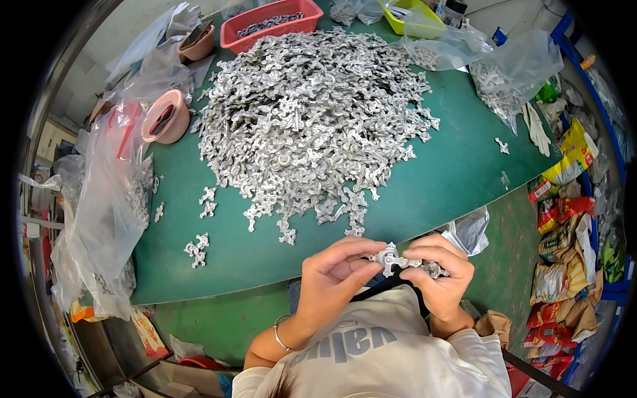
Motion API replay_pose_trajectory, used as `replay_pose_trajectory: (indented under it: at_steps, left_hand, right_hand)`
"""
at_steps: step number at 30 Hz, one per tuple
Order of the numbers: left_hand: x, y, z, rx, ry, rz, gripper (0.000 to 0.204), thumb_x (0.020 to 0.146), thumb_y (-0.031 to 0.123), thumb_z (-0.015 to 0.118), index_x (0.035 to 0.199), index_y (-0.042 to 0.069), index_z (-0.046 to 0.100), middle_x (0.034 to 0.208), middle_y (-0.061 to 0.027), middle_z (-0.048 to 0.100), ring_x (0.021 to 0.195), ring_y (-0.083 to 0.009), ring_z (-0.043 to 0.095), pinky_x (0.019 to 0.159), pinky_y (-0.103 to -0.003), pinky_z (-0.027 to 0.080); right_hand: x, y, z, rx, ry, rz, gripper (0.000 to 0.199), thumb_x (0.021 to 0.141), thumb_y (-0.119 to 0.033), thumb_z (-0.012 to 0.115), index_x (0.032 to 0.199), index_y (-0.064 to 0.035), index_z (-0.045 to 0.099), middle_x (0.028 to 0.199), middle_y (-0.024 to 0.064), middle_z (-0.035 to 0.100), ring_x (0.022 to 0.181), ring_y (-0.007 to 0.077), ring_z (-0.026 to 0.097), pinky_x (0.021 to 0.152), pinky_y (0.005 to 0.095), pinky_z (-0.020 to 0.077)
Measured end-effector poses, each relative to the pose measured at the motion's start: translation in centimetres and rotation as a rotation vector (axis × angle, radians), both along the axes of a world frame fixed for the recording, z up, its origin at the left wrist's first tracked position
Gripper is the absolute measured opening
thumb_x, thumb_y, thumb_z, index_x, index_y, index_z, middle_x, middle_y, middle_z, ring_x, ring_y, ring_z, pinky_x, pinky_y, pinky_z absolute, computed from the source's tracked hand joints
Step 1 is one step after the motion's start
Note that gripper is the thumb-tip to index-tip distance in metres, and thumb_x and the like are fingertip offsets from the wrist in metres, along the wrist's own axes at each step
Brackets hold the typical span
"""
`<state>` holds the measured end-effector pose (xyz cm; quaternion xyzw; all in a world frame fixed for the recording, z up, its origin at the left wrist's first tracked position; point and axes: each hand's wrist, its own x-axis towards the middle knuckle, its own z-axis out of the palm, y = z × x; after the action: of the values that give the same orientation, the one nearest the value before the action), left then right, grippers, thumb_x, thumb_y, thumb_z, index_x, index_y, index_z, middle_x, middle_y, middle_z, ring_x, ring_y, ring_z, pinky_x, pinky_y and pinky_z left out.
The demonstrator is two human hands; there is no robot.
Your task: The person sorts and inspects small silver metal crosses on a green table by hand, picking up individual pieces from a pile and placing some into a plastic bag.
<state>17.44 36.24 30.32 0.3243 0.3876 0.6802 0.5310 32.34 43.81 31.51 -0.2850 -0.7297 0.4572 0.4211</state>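
Observation:
My left hand (340, 270) pinches a small silvery metal casting (388, 257) between thumb and fingertips, just off the table's near edge. My right hand (440, 268) grips the other side of the same piece, and more metal castings (432, 268) show between its curled fingers. The two hands face each other in front of my shirt. Beyond them a large heap of the same lobed castings (312, 113) covers the middle of the green table (458, 172). A few loose castings (197, 250) lie to the left, apart from the heap.
Plastic bags of parts (106, 219) line the left edge beside a pink bucket (166, 117). A red bin (269, 24) and a yellow bin (413, 18) stand at the back. To the right are a clear bag (514, 76), a white glove (535, 129) and shelves of colourful packages (564, 232).

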Motion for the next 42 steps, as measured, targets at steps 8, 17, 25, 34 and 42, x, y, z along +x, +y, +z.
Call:
replay_pose_trajectory:
  at_steps: [8, 17, 25, 34, 42]
  left_hand:
    - [-0.1, -0.2, 0.1, 0.017, 0.030, -0.011, 0.025, 0.079, -0.009, 0.052, 0.104, -0.009, 0.054, 0.103, -0.0121, 0.050, 0.091, -0.0145, 0.053, 0.080, -0.025, 0.045]
    - [-0.1, -0.1, 0.2, 0.038, 0.027, -0.016, 0.024, 0.079, -0.010, 0.052, 0.103, -0.008, 0.054, 0.103, -0.0116, 0.049, 0.090, -0.0137, 0.053, 0.079, -0.024, 0.045]
    - [0.1, 0.0, -0.2, 0.039, -0.002, -0.024, 0.030, 0.078, -0.012, 0.051, 0.108, -0.008, 0.051, 0.105, -0.0119, 0.048, 0.094, -0.0154, 0.051, 0.081, -0.025, 0.044]
    - [0.2, 0.2, 0.1, -0.005, -0.117, -0.002, 0.029, 0.078, -0.013, 0.050, 0.107, -0.008, 0.051, 0.106, -0.0126, 0.047, 0.093, -0.0162, 0.052, 0.080, -0.026, 0.045]
    - [-7.8, -3.6, -4.7, -0.288, 0.544, 0.594, 0.017, 0.082, 0.001, 0.051, 0.097, -0.002, 0.058, 0.083, -0.0024, 0.055, 0.073, -0.0081, 0.052, 0.064, -0.020, 0.042]
  right_hand:
    - [0.3, -0.2, 0.0, 0.029, -0.008, -0.010, 0.027, 0.057, 0.003, 0.073, 0.082, 0.0022, 0.064, 0.078, 0.0115, 0.061, 0.066, 0.0162, 0.057, 0.058, 0.0239, 0.0439]
    - [0.3, -0.3, -0.2, 0.031, 0.022, -0.021, 0.027, 0.057, 0.004, 0.073, 0.082, 0.0021, 0.063, 0.078, 0.0122, 0.062, 0.067, 0.0163, 0.058, 0.058, 0.0241, 0.0443]
    - [0.2, -0.1, -1.0, -0.028, 0.054, -0.032, 0.024, 0.057, 0.006, 0.072, 0.078, 0.0026, 0.062, 0.077, 0.0136, 0.062, 0.067, 0.0184, 0.059, 0.060, 0.0252, 0.0452]
    - [-0.3, -0.2, -1.7, -0.054, 0.120, -0.019, 0.023, 0.057, 0.005, 0.072, 0.078, 0.0025, 0.062, 0.076, 0.0130, 0.062, 0.066, 0.0168, 0.058, 0.059, 0.0240, 0.0442]
    - [-1.0, 3.3, -5.8, -0.478, -0.044, -0.162, 0.011, 0.071, -0.003, 0.065, 0.081, 0.0016, 0.062, 0.062, 0.0056, 0.055, 0.054, 0.0096, 0.048, 0.050, 0.0215, 0.0379]
